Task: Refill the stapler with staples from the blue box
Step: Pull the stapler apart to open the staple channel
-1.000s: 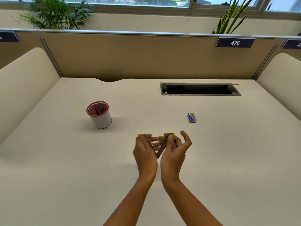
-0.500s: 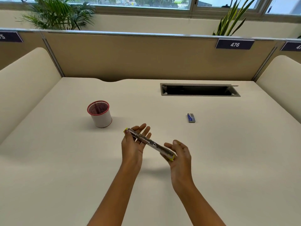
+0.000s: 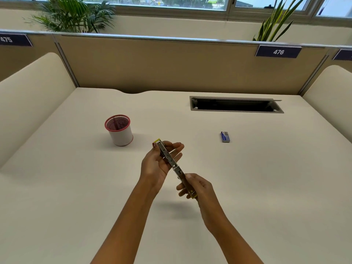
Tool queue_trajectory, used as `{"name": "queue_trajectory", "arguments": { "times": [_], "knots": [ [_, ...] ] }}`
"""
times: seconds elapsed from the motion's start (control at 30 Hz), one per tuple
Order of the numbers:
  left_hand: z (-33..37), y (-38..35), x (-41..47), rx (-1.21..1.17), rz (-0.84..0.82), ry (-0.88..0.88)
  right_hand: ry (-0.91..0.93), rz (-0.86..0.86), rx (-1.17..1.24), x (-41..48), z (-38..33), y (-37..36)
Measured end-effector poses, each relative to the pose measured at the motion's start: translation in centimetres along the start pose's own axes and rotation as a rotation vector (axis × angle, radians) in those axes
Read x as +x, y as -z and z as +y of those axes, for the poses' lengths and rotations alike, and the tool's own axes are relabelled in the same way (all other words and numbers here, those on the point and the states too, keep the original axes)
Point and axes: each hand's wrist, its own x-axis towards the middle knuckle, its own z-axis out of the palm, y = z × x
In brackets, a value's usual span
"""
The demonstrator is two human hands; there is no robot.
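Presently the left hand [image 3: 159, 164] has its fingers [image 3: 176, 148] extended and only loosely curved, the thumb lying along the far end of the stapler [image 3: 174, 165]; the far half of the tool rests across that open palm rather than in a closed grasp. The right hand [image 3: 198, 189] is curled around the near end, thumb on top, fingers wrapped beneath, a firm hold. The stapler is swung fully open into one long strip, metal face upward, with yellow showing at both tips. It is held clear above the desk [image 3: 266, 187], running diagonally from far-left to near-right, and casts a shadow on the surface below the hands. Whether any staples sit in the channel cannot be told at this size.

Both forearms are bare and enter from the lower edge.

The blue box [image 3: 225, 136] lies flat on the desk, well apart from the hands, to the right and farther away, untouched. A red-rimmed mesh cup [image 3: 119, 129] stands upright to the left of the hands, also apart. Beyond the box a rectangular cable slot [image 3: 236, 104] is set into the desk near the partition [image 3: 171, 65], which carries a plate marked 476 [image 3: 278, 52]
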Motion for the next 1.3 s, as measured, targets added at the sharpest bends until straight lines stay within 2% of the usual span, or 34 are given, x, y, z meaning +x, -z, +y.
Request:
{"name": "queue_trajectory", "arguments": {
  "times": [0.4, 0.6, 0.7, 0.77, 0.97, 1.3],
  "knots": [
    [-0.1, -0.8, -0.3, 0.039, -0.029, 0.018, 0.049, 0.013, -0.047, -0.7, -0.8, 0.3],
    [-0.3, -1.1, -0.8, 0.238, -0.060, 0.062, -0.095, -0.046, -0.146, 0.3, -2.2, -0.3],
    [-0.4, -1.5, -1.2, 0.465, -0.102, 0.121, -0.100, -0.040, -0.105, 0.8, -2.9, -0.6],
    [-0.6, -1.8, -1.5, 0.536, -0.092, 0.151, -0.089, 0.002, -0.087, 1.1, -3.2, -0.9],
    [-0.6, -2.4, -1.7, 0.527, -0.080, 0.151, -0.103, 0.079, -0.042, 2.0, -3.6, -1.2],
    [-1.0, -2.0, -1.1, 0.558, -0.086, 0.172, -0.159, 0.111, -0.063, 3.1, -3.8, -1.2]
  ]
}}
